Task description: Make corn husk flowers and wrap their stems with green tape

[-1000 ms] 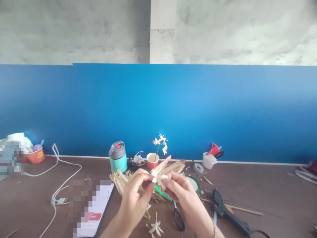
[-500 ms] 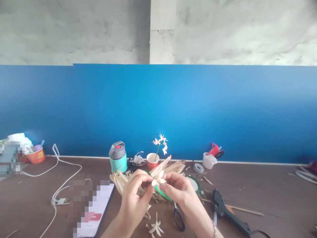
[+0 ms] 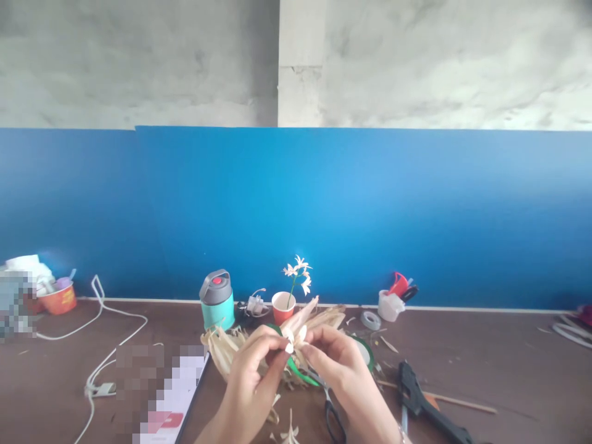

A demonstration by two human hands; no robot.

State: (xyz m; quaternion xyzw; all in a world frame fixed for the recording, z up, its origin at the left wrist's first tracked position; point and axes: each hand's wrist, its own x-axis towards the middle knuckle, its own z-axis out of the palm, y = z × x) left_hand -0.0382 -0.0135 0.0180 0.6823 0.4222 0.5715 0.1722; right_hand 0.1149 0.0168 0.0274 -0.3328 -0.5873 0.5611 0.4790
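Note:
My left hand (image 3: 252, 373) and my right hand (image 3: 340, 370) meet above the brown table (image 3: 499, 364). Both pinch a small pale husk flower (image 3: 296, 336) between their fingertips. A green stem strip (image 3: 298, 370) hangs below the flower between the hands. Behind the hands lies a heap of dried husk strips (image 3: 319, 317). A finished stem of white flowers (image 3: 298, 274) stands in a red paper cup (image 3: 283, 305) further back.
Scissors (image 3: 333, 416) and a loose husk flower (image 3: 290, 431) lie under the hands. A black glue gun (image 3: 423, 401) lies at the right, a teal flask (image 3: 217, 299) at the left, with white cables (image 3: 108, 320), tape rolls (image 3: 370, 319) and cups (image 3: 391, 302) along the blue wall.
The view has tipped slightly, so everything sits a little lower. My fingers have turned the small flower a bit; both hands stay together on it.

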